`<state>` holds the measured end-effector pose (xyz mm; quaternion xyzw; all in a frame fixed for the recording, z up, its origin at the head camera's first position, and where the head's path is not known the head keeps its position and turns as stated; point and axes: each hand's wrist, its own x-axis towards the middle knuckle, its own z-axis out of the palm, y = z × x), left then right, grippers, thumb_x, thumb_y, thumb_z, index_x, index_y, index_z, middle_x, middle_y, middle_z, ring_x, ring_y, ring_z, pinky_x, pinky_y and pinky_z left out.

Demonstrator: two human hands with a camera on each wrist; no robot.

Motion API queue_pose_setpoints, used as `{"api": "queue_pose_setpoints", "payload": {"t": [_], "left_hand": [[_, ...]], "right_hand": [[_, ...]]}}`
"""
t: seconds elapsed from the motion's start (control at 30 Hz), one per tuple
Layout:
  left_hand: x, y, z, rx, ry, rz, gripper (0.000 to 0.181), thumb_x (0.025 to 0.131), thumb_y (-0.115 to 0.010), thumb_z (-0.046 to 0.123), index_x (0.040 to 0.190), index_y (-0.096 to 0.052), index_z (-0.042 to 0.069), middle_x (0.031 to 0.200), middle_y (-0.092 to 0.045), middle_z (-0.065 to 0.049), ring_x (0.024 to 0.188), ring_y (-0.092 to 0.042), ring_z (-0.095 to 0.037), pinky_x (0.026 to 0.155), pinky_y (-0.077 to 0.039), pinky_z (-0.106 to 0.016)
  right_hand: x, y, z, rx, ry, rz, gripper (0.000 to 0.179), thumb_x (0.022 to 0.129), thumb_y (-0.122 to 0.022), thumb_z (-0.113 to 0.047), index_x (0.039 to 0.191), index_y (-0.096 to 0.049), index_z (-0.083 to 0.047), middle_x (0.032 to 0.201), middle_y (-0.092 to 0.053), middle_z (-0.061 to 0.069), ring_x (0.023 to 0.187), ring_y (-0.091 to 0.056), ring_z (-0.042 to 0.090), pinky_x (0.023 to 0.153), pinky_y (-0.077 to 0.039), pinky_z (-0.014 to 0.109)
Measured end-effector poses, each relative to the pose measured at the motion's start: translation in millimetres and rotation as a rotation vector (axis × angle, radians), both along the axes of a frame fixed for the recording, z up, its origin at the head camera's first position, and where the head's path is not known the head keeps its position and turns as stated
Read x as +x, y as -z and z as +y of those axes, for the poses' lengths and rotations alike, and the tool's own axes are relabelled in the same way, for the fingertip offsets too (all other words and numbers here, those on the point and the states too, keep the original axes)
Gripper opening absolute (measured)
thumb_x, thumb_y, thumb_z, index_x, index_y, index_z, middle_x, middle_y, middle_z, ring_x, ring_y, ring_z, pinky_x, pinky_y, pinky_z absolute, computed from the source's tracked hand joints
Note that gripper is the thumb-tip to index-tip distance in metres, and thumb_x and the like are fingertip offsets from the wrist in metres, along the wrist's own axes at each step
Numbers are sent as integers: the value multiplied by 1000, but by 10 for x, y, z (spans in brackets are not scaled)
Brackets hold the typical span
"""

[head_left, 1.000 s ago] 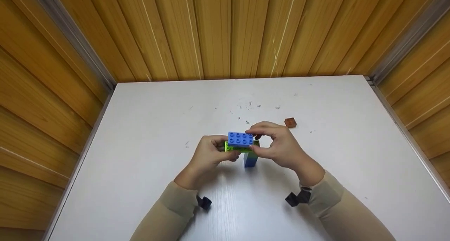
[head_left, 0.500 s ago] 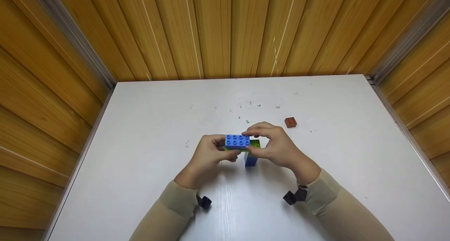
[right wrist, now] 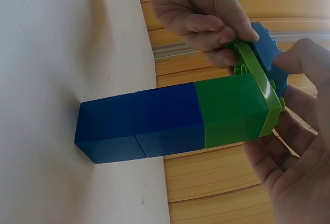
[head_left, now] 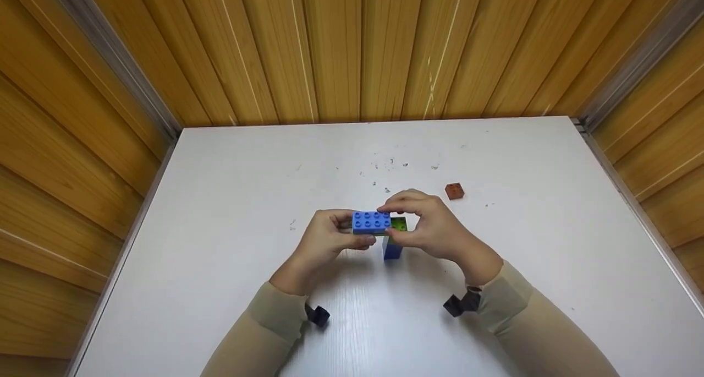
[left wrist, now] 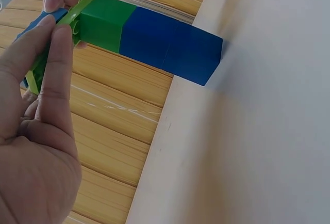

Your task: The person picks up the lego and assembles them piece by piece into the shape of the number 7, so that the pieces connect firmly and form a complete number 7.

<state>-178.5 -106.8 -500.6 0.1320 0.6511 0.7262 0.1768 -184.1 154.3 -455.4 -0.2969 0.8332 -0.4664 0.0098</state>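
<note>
A tower stands upright on the white table (head_left: 247, 201), made of two dark blue blocks (right wrist: 167, 121) with a green block (right wrist: 232, 109) on top. Across it lies a flat light green plate (right wrist: 256, 72), which overhangs to the left. On the overhanging part sits a blue brick (head_left: 371, 223) with two rows of studs. My left hand (head_left: 325, 236) pinches the overhanging end of the plate, several fingers tucked beneath. Thumb and forefinger of my right hand (head_left: 434, 223) pinch the right end of the blue brick.
A small reddish-brown brick (head_left: 454, 191) lies beyond my right hand. Dark marks are scattered on the table's far half. Wood-look panels (head_left: 341, 52) enclose the back and sides. Black wrist mounts (head_left: 319, 316) stick out from both sleeves.
The blue brick has shifted slightly left and down with my right hand, lining up over the plate's left part. In the last half second both hands have barely moved.
</note>
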Motion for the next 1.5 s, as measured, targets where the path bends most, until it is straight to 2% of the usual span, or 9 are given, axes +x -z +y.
{"api": "queue_pose_setpoints", "payload": {"t": [0.27, 0.43, 0.57, 0.8, 0.97, 1.17, 1.3, 1.5], "left_hand": [[15, -61, -17, -27, 5, -8, 45, 90, -90, -4, 133, -76, -9, 123, -85, -21, 105, -86, -17, 92, -71, -31], [16, -78, -38, 6, 19, -14, 50, 93, -91, 0, 139, -74, -8, 123, -85, -19, 107, -85, -16, 93, -71, -31], [12, -66, -39, 40, 31, -3, 48, 96, -87, 0, 141, -72, -9, 120, -86, -18, 100, -85, -15, 93, -72, -35], [18, -78, -31, 30, 47, -7, 42, 98, -85, -1, 136, -73, -13, 119, -86, -20, 94, -86, -15, 91, -72, -36], [28, -97, -31, 11, 48, -13, 45, 94, -87, -3, 137, -74, -11, 120, -86, -19, 102, -86, -20, 93, -72, -33], [24, -99, -37, -17, 48, -19, 49, 90, -87, -8, 137, -72, -11, 126, -84, -21, 115, -85, -31, 97, -71, -33], [19, -91, -41, -33, 45, -27, 46, 90, -87, -8, 134, -72, -10, 125, -84, -20, 114, -85, -25, 97, -70, -32], [17, -77, -43, -57, 13, 27, 36, 92, -89, -3, 126, -77, -7, 119, -86, -15, 107, -86, -18, 97, -71, -32]], "right_hand": [[7, -28, -15, 38, -6, 53, 38, 89, -89, -4, 125, -87, -15, 124, -81, 0, 120, -72, 21, 103, -63, 41], [-8, -30, -10, 41, -21, 85, 38, 88, -87, -2, 124, -87, -16, 121, -81, -1, 117, -71, 20, 100, -63, 43], [-20, 4, 5, 29, -26, 91, 38, 89, -88, -3, 124, -87, -17, 121, -81, -1, 117, -71, 19, 100, -63, 41], [-3, 147, 47, -55, -16, 45, 42, 92, -93, -8, 132, -84, -16, 129, -82, 2, 119, -73, 17, 106, -58, 25], [23, 174, 51, -73, -3, 64, 40, 92, -93, -8, 130, -84, -16, 128, -82, 2, 121, -73, 15, 111, -57, 24], [28, 130, 31, -61, -20, 59, 39, 92, -91, -4, 128, -85, -14, 127, -81, 3, 113, -73, 17, 106, -60, 23], [30, 117, 30, -45, -18, 62, 39, 91, -91, -3, 128, -85, -15, 127, -80, 3, 110, -73, 18, 101, -61, 23], [20, 114, 22, -66, -27, 83, 39, 89, -92, -1, 125, -86, -15, 125, -82, 4, 109, -74, 18, 97, -61, 21]]}}
